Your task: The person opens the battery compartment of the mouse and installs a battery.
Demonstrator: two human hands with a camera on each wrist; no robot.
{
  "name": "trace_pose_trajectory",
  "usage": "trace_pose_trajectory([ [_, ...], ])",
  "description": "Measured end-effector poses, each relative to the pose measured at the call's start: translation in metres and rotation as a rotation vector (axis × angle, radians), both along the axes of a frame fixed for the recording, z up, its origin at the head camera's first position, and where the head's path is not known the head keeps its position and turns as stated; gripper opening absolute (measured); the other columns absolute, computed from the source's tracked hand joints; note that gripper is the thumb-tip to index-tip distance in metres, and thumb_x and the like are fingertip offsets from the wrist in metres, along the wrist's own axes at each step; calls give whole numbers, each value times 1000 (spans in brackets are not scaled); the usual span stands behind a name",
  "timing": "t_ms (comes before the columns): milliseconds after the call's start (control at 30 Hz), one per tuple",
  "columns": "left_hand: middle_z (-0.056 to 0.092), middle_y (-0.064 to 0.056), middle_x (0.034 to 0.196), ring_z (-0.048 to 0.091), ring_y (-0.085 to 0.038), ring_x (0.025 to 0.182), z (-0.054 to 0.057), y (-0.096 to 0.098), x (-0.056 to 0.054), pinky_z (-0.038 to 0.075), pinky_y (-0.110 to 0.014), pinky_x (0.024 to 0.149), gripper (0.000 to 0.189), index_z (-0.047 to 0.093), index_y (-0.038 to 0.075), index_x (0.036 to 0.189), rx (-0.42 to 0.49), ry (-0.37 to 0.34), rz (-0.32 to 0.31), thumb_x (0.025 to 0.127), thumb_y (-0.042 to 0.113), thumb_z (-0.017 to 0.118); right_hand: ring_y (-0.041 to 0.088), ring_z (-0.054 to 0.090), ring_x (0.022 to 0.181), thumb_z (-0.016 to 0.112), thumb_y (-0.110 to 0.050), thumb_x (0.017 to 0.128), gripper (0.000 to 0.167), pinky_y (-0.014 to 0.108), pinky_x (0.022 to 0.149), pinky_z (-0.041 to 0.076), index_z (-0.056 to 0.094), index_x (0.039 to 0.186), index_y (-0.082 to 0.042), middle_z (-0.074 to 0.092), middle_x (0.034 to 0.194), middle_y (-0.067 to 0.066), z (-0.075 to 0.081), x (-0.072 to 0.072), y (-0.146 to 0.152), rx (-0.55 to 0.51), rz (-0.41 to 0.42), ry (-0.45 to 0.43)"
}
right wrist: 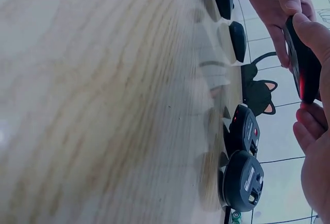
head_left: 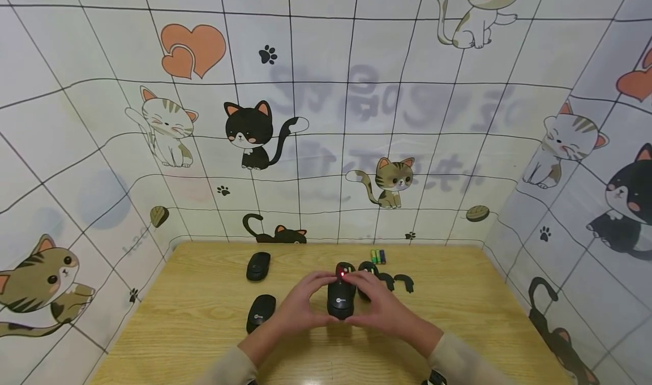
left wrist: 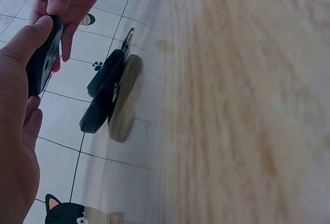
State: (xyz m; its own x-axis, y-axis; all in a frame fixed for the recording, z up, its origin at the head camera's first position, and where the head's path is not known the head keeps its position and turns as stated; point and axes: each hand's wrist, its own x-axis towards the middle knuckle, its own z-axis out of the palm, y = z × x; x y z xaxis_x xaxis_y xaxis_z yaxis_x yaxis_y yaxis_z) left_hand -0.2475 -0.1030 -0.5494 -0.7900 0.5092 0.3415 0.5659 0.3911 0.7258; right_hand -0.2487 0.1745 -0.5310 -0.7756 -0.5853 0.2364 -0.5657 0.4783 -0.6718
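Both hands hold a black computer mouse [head_left: 340, 302] between them, its logo side toward the head camera. My left hand [head_left: 296, 307] grips its left side, with the thumb at the near end and fingers toward the far end. My right hand [head_left: 381, 304] mirrors this on the right side. In the right wrist view, a red glow shows on the held mouse [right wrist: 304, 61]. Behind it lies an upturned mouse [right wrist: 245, 131] with a red light and an open battery slot. Beside that one rests another upturned mouse [right wrist: 244, 180], partly hidden by my right hand in the head view.
Two black mice [head_left: 258, 266] [head_left: 262, 311] sit on the left of the wooden table [head_left: 183, 311]. Curved black covers [head_left: 404, 283] lie right of the upturned mice. Several small batteries [head_left: 378, 256] stand together near the back edge. A cat-patterned sheet [head_left: 326, 119] surrounds the table.
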Motion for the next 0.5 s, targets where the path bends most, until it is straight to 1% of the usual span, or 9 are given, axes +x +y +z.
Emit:
trace_pose_trajectory([
  [167,55,-7,162,51,-24,151,1,3,8,47,-52,123,86,62,18,155,50,3,-13,81,25,103,30,53,147,94,-47,89,90,57,116,52,53,164,-20,51,161,-3,-5,7,2,-56,9,15],
  [267,55,-9,162,51,-25,151,1,4,12,47,-52,123,85,62,16,155,56,7,-15,81,26,103,31,53,145,95,-43,89,88,57,114,54,54,163,-19,52,160,-2,-8,11,4,-99,13,20],
  [367,56,-6,161,52,-25,150,1,5,15,47,-51,123,85,61,17,155,56,11,-15,82,28,102,31,54,145,96,-38,88,86,56,113,55,55,161,-18,53,159,0,-10,15,4,-136,19,26],
  [500,55,2,161,52,-23,150,1,5,18,47,-51,122,85,61,21,156,63,0,-15,82,30,102,31,54,146,98,-33,87,84,54,114,54,57,160,-18,53,160,2,-10,20,4,-179,19,21],
])
